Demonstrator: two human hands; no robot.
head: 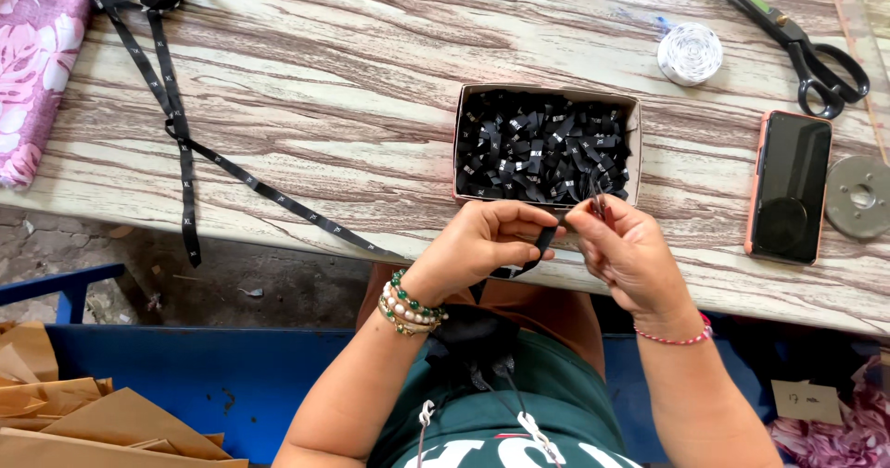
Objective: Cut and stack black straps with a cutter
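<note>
Bright, even daylight is falling across the wooden table (pixel 352 88), casting soft shadows beneath its near edge; focus is staying sharp, without glare.

Pink floral cloth (pixel 37 60): cut by left edge. Small tool in my right hand (pixel 635 255): too small to identify. Ribbon (pixel 185 144) markings: illegible.

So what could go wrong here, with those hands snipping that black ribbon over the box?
The small cutter in the right hand sits close to the left hand fingers, so a nick seems possible. Cut pieces could miss the box. The long ribbon hangs off the table edge and might snag.
</note>
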